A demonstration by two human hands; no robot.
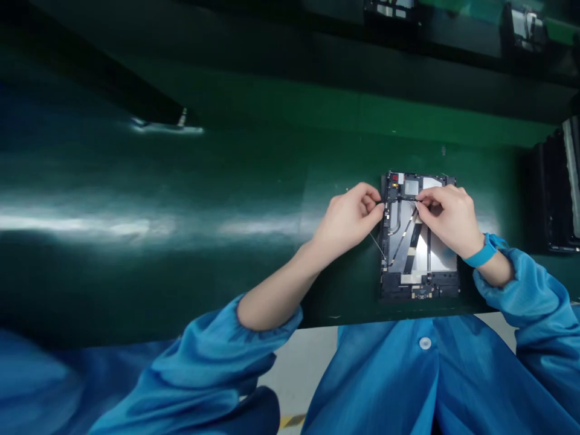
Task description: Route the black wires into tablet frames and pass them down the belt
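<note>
An opened tablet-like device lies on the green bench, its inside facing up, with a silver metal plate, dark flat cables and small boards along its edges. At its left edge my left hand is closed in a pinch. A thin cable runs from under that hand down to the device's lower left side. Over the upper middle of the device my right hand pinches thumb and forefinger together at a thin dark strip of cable that stretches toward my left fingertips. The fingertips partly hide what they grip.
The green bench top runs far to the left. Dark stacked trays or cases stand at the right edge. A raised shelf at the back bears more device parts. A dark slanted support meets the bench at back left.
</note>
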